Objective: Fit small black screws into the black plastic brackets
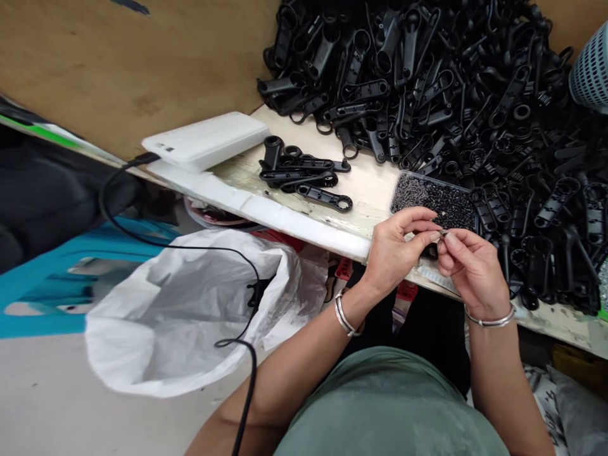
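Note:
My left hand [396,250] and my right hand [470,266] meet at the table's near edge, fingertips pinched together on a tiny small part [441,233] that is too small to identify. Both wrists wear silver bangles. Just beyond my fingers sits a clear tray of small dark screws [430,196]. A huge pile of black plastic lever parts [475,82] covers the table to the right and behind. A few separate black lever parts [304,174] lie to the left of the tray.
A white power bank [204,140] lies at the table's left corner, its black cable [180,247] running down over an open white plastic bag [180,310] on the floor. A blue mesh basket [591,69] stands far right. A wooden board [142,63] backs the table.

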A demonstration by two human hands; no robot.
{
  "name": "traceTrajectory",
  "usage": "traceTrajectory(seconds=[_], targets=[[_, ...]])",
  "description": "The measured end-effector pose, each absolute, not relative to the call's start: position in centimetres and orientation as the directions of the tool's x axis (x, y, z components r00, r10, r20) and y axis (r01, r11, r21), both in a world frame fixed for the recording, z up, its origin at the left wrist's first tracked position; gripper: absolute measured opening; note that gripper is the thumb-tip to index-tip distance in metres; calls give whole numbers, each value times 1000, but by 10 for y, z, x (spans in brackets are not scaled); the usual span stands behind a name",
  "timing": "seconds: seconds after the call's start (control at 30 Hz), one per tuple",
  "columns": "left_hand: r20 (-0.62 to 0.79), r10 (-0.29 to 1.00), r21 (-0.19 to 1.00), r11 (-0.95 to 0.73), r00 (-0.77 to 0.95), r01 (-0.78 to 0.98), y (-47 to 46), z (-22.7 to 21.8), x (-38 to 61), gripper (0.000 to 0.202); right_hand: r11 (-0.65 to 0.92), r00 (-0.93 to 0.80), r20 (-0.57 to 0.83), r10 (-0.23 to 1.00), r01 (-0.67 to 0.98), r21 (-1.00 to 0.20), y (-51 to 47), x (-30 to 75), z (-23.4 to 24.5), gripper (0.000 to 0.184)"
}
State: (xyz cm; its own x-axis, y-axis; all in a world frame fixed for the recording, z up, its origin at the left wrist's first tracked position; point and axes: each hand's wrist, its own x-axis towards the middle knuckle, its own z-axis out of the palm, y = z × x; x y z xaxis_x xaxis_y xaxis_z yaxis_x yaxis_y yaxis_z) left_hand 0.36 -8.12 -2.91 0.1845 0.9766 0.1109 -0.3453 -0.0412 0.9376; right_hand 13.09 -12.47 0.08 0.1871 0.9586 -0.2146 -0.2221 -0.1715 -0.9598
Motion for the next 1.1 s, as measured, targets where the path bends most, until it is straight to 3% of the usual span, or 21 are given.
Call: traceTrajectory(seconds=[0.33, 0.6, 0.9, 1.1], targets=[[269, 949, 963, -259, 162, -80, -87, -22, -3, 28, -37, 273, -69, 960, -120, -992, -128, 126, -1, 21], [295, 939, 953, -303, 179, 16, -89, -22, -4, 31, 15, 296, 57, 953, 143, -990, -130, 129, -3, 19], [480, 860, 844, -507, 174, 176, -92, -29, -5, 27, 41, 220, 208, 953, 589, -807, -142, 130, 3, 17], [486, 849, 838, -520, 208, 165, -92, -30, -8, 31, 151, 53, 294, 954, 763, -629, -139, 136, 4, 16]])
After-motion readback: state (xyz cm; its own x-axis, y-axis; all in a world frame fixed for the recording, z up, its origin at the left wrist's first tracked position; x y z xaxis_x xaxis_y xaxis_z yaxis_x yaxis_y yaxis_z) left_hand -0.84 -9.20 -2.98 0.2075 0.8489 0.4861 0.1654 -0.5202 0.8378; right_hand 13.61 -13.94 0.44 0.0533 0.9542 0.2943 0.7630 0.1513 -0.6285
